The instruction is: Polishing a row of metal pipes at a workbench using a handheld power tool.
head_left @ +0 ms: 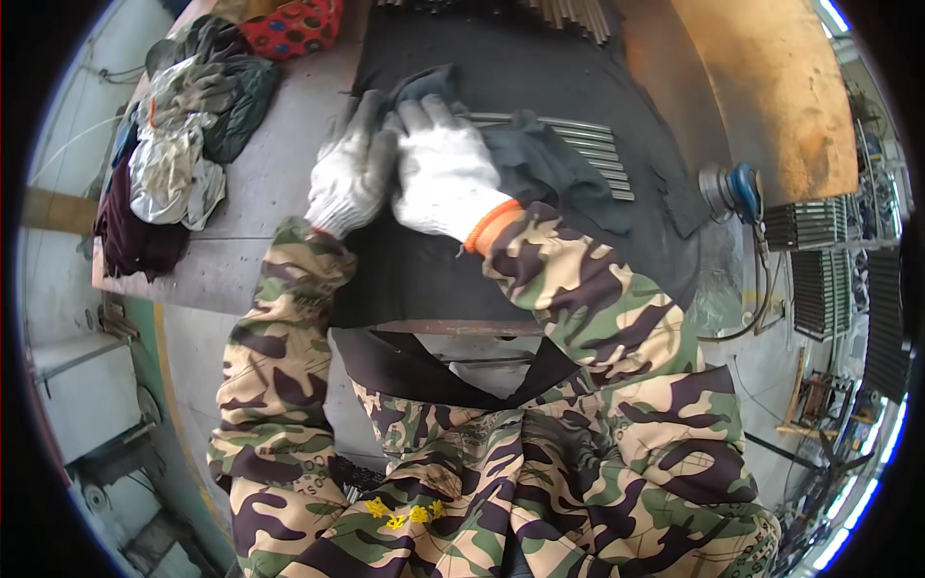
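Note:
My left hand (351,166), in a white glove with grey palm and fingers, is at the left edge of the black cloth cover (424,279). Its fingers are stretched forward and nothing shows in them. Close beside it, my right hand (441,171) wears a similar glove with an orange cuff. Its fingers lie outstretched against a dark grey rag (540,159), which bunches up beyond the fingertips and to the right. Under the rag runs a row of several shiny metal rods (599,154), their right ends showing. Whatever lies beneath my palms is hidden.
More metal rods (568,17) lie at the far edge. Crumpled gloves and cloths (178,144) are heaped on the left beside a red patterned cloth (297,29). A blue power tool (744,191) with a cord stands at the right, near a brown board (780,87).

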A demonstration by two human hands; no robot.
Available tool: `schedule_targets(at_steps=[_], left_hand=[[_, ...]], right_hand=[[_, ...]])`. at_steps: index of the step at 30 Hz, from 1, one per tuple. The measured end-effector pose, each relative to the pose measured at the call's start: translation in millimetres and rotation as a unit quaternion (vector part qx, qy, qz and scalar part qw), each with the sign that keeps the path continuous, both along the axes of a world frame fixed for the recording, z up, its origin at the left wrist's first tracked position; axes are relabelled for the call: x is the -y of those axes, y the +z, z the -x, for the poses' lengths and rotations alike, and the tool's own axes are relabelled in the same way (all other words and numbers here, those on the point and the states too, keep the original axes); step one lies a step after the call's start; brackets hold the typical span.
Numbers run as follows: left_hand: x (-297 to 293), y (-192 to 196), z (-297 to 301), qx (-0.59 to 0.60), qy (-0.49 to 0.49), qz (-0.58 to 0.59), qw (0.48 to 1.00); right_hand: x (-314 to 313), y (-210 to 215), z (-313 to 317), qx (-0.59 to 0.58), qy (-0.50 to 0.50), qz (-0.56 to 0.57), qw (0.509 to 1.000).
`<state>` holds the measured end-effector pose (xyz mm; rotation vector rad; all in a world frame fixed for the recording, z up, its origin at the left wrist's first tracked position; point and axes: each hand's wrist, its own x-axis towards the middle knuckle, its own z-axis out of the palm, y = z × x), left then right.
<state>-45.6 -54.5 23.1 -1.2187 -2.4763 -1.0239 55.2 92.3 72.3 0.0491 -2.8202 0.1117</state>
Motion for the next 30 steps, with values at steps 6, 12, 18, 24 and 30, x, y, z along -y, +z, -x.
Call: schedule_targets(at_steps=[6, 12, 18, 24, 30], left_hand=[[9, 4, 2, -0.134, 0.048, 0.146, 0.979], [-17, 29, -3, -0.088, 0.038, 0.123, 0.988], [-21, 18, 4, -0.118, 0.007, 0.039, 0.992], [22, -19, 31, -0.009, -0.004, 0.046, 0.999], [6, 11, 16, -0.1, -0.029, 0.126, 0.987]], right_hand=[[-63, -2, -34, -0.016, 0.061, 0.038, 0.997], [-170, -10, -91, -0.075, -0.029, -0.033, 0.996], [-62, 14, -42, -0.058, 0.028, -0.036, 0.997], [3, -7, 0, -0.016, 0.046, 0.035, 0.998], [-78, 8, -54, 0.002, 0.063, 0.005, 0.998]])
